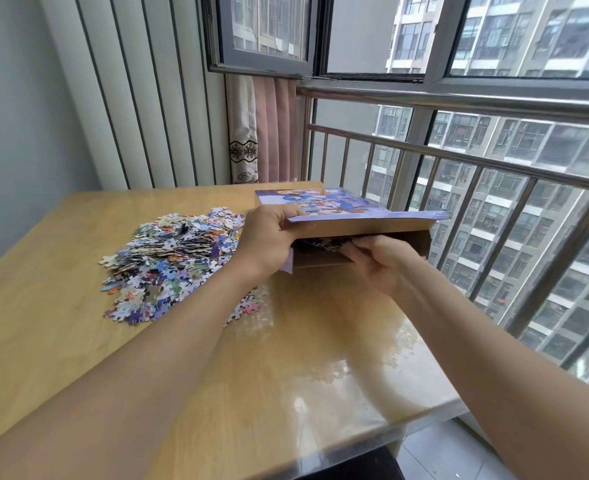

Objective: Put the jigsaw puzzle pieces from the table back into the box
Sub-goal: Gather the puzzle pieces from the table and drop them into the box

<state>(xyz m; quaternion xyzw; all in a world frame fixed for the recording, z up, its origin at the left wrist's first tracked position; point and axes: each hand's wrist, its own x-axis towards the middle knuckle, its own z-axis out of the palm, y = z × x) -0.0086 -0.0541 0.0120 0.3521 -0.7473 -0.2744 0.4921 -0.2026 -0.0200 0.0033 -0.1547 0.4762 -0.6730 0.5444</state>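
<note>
I see left hand (269, 233) gripping box (362, 216) flap; right hand (379, 261) pinches pieces in its mouth; puzzle pile (175, 258) left of both hands

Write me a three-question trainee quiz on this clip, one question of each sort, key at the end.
1. True or false: the left hand grips the raised lid of the box.
2. Where are the fingers of the right hand?
A. flat on the bare table
B. at the open mouth of the box, on pieces there
C. on the window railing
3. Fill in: the pile of loose puzzle pieces lies on the table to the ____ of the box.

Key: 1 true; 2 B; 3 left.
</note>
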